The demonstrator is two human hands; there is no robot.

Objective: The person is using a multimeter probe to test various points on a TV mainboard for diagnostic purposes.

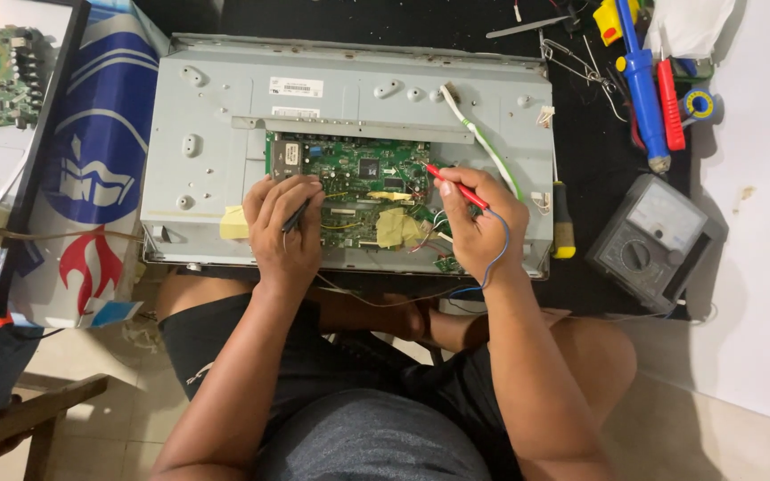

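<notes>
Head view looks straight down on your lap and the grey metal chassis (225,134) lying flat in front of your knees, back panel up, so the green circuit board (358,183) set into it faces you and both hands can come at it from the near edge.

Your left hand (285,223) rests on the board's left part, its fingers (300,191) closed round a black probe (296,216) held like a pen, tip down; exactly which point it touches is hidden under the knuckles. Your right hand (481,223) pinches the red probe (456,187) the same way, tip angled left onto the board's right edge, so the hand itself stays off the components. The probe lead (492,258) loops back over your right wrist, clear of the board.

The analog meter (657,240) sits on the dark bench to your right, dial turned up toward you, probably so you can read it with a glance while both probes stay put. A yellow-handled screwdriver (563,223) lies just beside the chassis' right edge, and the blue screwdriver (642,85) with other tools sits further back, within reach but out of the working area. Yellowish tape (394,227) holds wiring down between your hands.
</notes>
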